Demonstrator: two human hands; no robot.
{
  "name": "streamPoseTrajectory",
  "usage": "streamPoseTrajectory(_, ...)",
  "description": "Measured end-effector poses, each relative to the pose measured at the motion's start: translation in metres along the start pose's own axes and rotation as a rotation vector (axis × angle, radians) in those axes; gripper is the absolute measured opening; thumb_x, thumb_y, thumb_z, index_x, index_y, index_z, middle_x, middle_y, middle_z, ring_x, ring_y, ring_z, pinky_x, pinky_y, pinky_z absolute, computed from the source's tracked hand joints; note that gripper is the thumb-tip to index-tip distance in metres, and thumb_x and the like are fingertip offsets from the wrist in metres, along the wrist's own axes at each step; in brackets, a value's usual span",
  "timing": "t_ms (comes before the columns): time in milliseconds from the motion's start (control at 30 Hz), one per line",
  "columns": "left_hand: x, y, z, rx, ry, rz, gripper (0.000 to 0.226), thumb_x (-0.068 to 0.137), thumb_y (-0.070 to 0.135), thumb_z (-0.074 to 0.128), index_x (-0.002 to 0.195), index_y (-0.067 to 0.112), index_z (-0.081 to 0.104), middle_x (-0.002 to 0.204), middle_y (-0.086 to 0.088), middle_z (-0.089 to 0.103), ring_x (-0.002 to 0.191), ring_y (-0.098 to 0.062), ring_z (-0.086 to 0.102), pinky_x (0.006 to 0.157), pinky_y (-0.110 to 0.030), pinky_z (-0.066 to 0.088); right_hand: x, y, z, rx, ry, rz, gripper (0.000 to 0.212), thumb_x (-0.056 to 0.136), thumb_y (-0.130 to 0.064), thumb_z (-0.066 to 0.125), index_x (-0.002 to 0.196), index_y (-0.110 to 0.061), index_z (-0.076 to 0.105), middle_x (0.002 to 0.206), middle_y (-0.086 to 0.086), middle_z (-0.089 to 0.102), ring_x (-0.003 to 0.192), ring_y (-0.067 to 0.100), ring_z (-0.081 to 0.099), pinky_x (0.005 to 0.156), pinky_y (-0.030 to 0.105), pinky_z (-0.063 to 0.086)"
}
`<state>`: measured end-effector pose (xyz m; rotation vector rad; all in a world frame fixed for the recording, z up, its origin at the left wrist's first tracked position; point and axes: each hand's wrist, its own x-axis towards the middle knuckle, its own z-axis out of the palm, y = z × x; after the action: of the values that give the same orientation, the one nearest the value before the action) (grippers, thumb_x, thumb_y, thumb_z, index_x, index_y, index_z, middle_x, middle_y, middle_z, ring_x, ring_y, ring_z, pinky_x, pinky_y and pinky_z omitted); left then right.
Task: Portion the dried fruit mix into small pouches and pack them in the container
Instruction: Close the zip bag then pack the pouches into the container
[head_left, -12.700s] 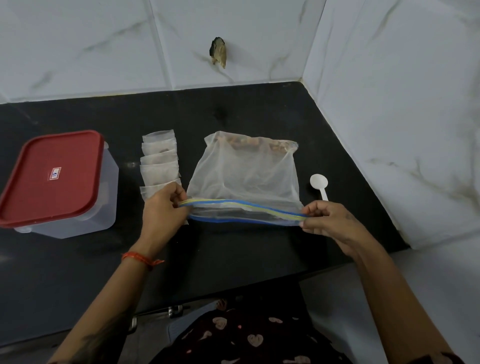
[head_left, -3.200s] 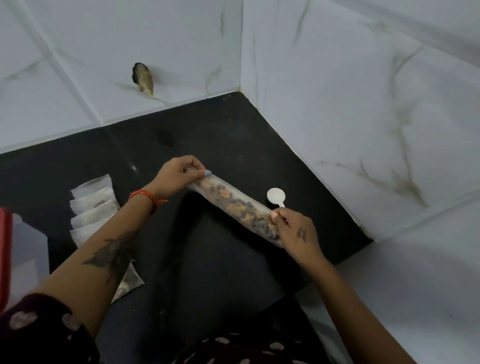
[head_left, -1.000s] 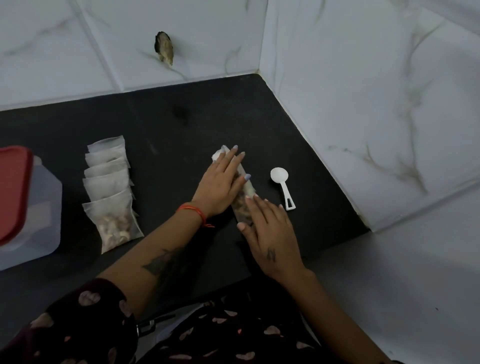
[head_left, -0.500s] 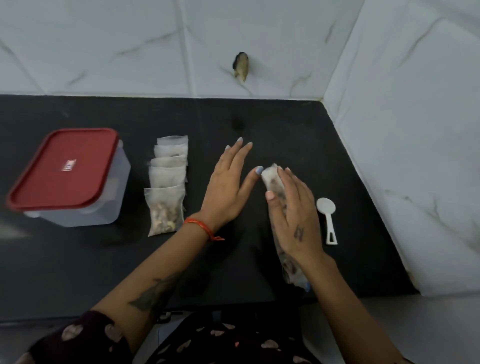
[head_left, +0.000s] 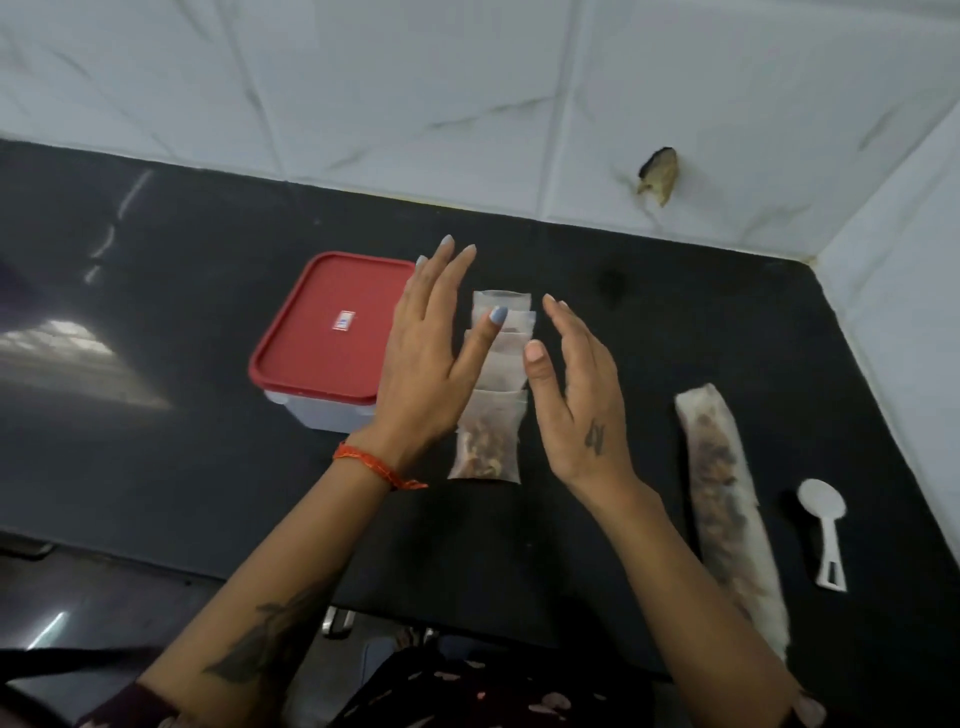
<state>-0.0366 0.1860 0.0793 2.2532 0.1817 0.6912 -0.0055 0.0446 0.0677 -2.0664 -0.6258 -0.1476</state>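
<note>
Several small clear pouches (head_left: 491, 441) of dried fruit mix lie overlapping in a row on the black counter (head_left: 182, 415). My left hand (head_left: 428, 358) hovers over their left side with straight fingers and holds nothing. To the right of the row, my right hand (head_left: 576, 400) is also empty, its fingers straight. The clear container with the red lid (head_left: 324, 332) stands shut to the left of the pouches. The big bag of fruit mix (head_left: 727, 499), rolled into a long tube, lies at the right.
A white plastic scoop (head_left: 826, 525) lies right of the rolled bag, near the side wall. White marble tile walls meet at the back right corner. The counter's front edge runs just below my forearms.
Both hands have left the rolled bag, which now lies alone at the right, and moved left to either side of the row of pouches. The view has swung left.
</note>
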Motion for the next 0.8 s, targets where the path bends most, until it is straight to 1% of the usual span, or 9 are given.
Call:
streamPoseTrajectory(100,-0.002,-0.024,-0.028,0.063,0.056,-0.018,0.063,0.092,0.054,0.034,0.145,0.021,0.030,0.156,0.000,0.021,0.145,-0.017,0.015,0.116,-0.040,0.020,0.006,-0.019,0.031,0.061,-0.061,-0.003,0.063,0.091,-0.057,0.027,0.143,-0.024,0.034,0.149,-0.004,0.036,0.137,0.006,0.028,0.110,0.017,0.021)
streamPoseTrajectory(167,-0.004,-0.037,-0.043,0.094,0.088,-0.030,0.063,0.092,0.053,0.035,0.145,0.019,0.031,0.156,-0.002,0.023,0.144,-0.018,0.016,0.116,-0.037,0.019,0.008,-0.029,0.050,0.066,-0.104,-0.005,0.063,0.091,-0.058,0.028,0.144,-0.025,0.033,0.151,-0.004,0.033,0.139,0.007,0.026,0.112,0.022,0.021)
streamPoseTrajectory(300,-0.009,-0.057,-0.066,0.137,0.110,-0.059,0.064,0.092,0.053,0.037,0.145,0.018,0.031,0.155,-0.002,0.023,0.144,-0.019,0.014,0.112,-0.032,0.017,0.009,-0.040,0.077,0.000,-0.166,-0.055,0.059,0.093,-0.052,0.037,0.146,-0.025,0.030,0.154,-0.004,0.027,0.140,0.005,0.019,0.105,0.008,0.012)
streamPoseTrajectory(367,-0.013,-0.069,-0.073,0.143,0.132,-0.077,0.064,0.092,0.052,0.038,0.145,0.017,0.031,0.155,-0.001,0.023,0.144,-0.019,0.014,0.113,-0.033,0.018,0.010,-0.041,0.086,-0.073,-0.217,-0.141,0.062,0.093,-0.052,0.040,0.147,-0.022,0.029,0.155,-0.004,0.025,0.142,0.006,0.016,0.108,0.012,0.011)
streamPoseTrajectory(467,-0.024,-0.090,-0.076,0.116,0.184,-0.128,0.065,0.092,0.053,0.038,0.146,0.018,0.030,0.156,-0.002,0.021,0.144,-0.021,0.017,0.115,-0.040,0.022,0.013,-0.034,0.096,-0.195,-0.320,-0.272,0.068,0.091,-0.054,0.041,0.146,-0.016,0.031,0.155,0.000,0.026,0.143,0.007,0.011,0.116,0.027,0.012)
streamPoseTrajectory(533,-0.034,-0.103,-0.072,0.079,0.193,-0.167,0.072,0.090,0.061,0.037,0.147,0.020,0.024,0.157,-0.002,0.017,0.144,-0.018,0.017,0.116,-0.035,0.021,0.014,-0.028,0.100,-0.228,-0.360,-0.316,0.064,0.091,-0.051,0.042,0.143,-0.015,0.037,0.151,0.001,0.034,0.143,0.011,0.020,0.118,0.036,0.020)
streamPoseTrajectory(633,-0.050,-0.115,-0.063,0.001,0.200,-0.138,0.086,0.086,0.069,0.037,0.149,0.015,0.014,0.158,-0.008,0.009,0.144,-0.013,0.012,0.113,-0.013,0.012,0.015,-0.020,0.103,-0.237,-0.349,-0.375,0.051,0.092,-0.042,0.044,0.132,-0.012,0.054,0.138,0.003,0.053,0.136,0.015,0.038,0.112,0.039,0.034)
streamPoseTrajectory(733,-0.062,-0.121,-0.054,-0.064,0.219,-0.090,0.097,0.081,0.066,0.052,0.147,0.009,0.007,0.156,-0.018,-0.001,0.146,-0.017,0.004,0.115,-0.018,0.011,0.018,-0.015,0.103,-0.276,-0.335,-0.443,0.047,0.091,-0.039,0.046,0.125,-0.011,0.060,0.132,0.003,0.058,0.131,0.017,0.045,0.110,0.035,0.036)
streamPoseTrajectory(800,-0.067,-0.125,-0.048,-0.118,0.228,-0.097,0.106,0.077,0.066,0.059,0.147,0.011,0.000,0.156,-0.019,-0.008,0.147,-0.021,0.000,0.118,-0.028,0.012,0.020,-0.013,0.101,-0.286,-0.359,-0.461,0.049,0.089,-0.041,0.047,0.127,-0.012,0.059,0.133,0.002,0.057,0.132,0.016,0.044,0.110,0.034,0.035)
